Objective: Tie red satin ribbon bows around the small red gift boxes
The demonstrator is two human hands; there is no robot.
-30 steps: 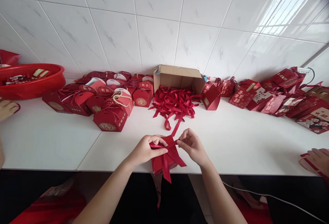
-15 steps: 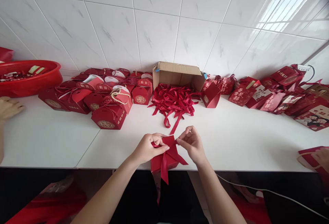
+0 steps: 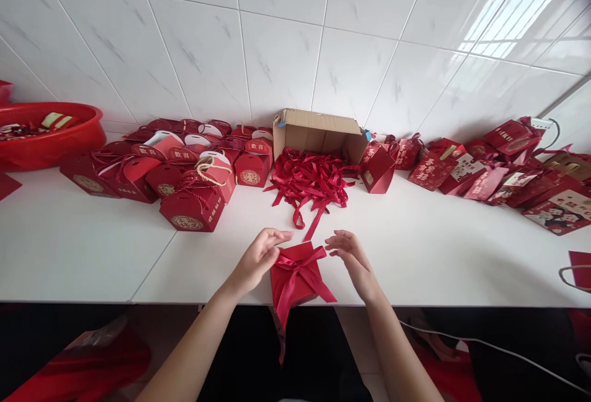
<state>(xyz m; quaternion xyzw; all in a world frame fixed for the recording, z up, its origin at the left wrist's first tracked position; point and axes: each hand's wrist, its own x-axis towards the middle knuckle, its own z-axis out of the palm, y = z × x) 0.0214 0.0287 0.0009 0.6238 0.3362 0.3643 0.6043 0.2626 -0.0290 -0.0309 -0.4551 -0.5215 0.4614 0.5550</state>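
Note:
A red box (image 3: 295,294) stands at the table's front edge, with a shiny red ribbon bow (image 3: 298,265) tied on its top. The bow's tails hang over the front and to the right. My left hand (image 3: 258,258) is at the box's left side, fingers apart, holding nothing. Just right of the box my right hand (image 3: 353,260) is open, its fingertips near the bow's right loop. Behind the box lies a tangled heap of red ribbons (image 3: 311,183), spilling out of a cardboard box (image 3: 321,122).
Several red gift boxes (image 3: 191,208) stand at the left, beside a red basin (image 3: 50,137). More red boxes and bags (image 3: 434,168) line the wall at the right. A single red box (image 3: 378,169) stands right of the ribbons. A white cable hangs below the table.
Both hands have let go of the ribbon and moved apart, and the bow now shows on the box. The other people's hands at the left and right are out of view.

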